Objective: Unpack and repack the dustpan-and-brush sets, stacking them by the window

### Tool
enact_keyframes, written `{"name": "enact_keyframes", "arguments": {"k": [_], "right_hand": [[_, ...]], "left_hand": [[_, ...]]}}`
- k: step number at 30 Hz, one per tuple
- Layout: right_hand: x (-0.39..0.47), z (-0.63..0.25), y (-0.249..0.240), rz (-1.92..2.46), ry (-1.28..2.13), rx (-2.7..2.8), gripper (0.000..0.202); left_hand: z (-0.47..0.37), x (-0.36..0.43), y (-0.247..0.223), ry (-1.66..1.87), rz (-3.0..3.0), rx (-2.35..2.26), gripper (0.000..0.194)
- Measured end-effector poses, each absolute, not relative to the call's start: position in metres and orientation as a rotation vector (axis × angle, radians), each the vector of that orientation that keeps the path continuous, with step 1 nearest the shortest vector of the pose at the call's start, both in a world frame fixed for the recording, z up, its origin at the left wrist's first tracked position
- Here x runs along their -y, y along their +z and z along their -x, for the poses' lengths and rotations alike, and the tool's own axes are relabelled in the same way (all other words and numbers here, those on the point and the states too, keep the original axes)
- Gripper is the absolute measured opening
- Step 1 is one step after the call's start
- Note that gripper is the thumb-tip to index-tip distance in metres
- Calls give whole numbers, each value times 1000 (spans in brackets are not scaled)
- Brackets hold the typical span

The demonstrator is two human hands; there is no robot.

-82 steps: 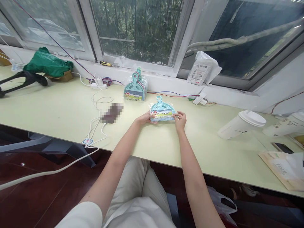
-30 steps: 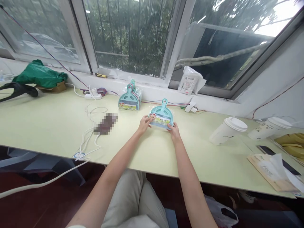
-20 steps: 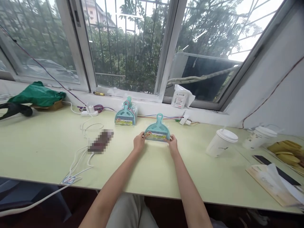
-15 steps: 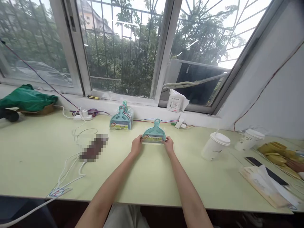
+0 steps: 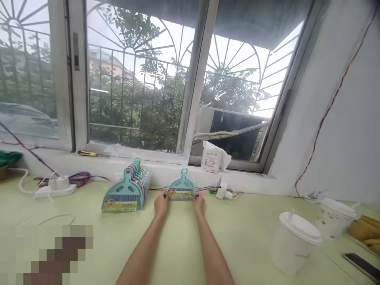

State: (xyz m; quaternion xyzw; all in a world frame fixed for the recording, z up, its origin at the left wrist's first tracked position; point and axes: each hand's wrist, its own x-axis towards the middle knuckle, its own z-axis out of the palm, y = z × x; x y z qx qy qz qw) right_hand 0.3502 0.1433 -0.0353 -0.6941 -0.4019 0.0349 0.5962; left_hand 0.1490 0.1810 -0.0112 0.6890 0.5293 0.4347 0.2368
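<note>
Pale green tabletop [image 5: 249,237] right under a wide window [image 5: 139,99], tons of daylight.
So the table fills everything around 6 o'clock and runs up to a white sill [image 5: 163,169] that goes from 9 round to about 4. Whitish frames [image 5: 198,79] split the glass into panes at 10, 11 and 1 o'clock, with a thin light streak [image 5: 99,90] showing at 10. Outside there's a sunburst-style metal grille [image 5: 130,50], leafy trees [image 5: 160,118], a peachy building [image 5: 111,65] near 10, bright pale sky, and a grey overhang [image 5: 252,23] up at 1. Plain white wall [image 5: 353,138] at 3.
</note>
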Motion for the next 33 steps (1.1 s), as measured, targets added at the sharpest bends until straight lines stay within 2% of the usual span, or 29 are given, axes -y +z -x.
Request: {"name": "enact_keyframes", "arguments": {"k": [3,10,33], "right_hand": [[-176,-359,-36,1804,44,918,13],[-204,-363,-26,2077,-12,879,26],[-195,-365,-16,2059,147,838,35]], "left_hand": [[-164,-223,-18,1218,-1939,-1583,27],[-187,-275,-24,1293,-1927,-1508,27],[-189,-269,-27,1257,-1826,-1529,29]]}}
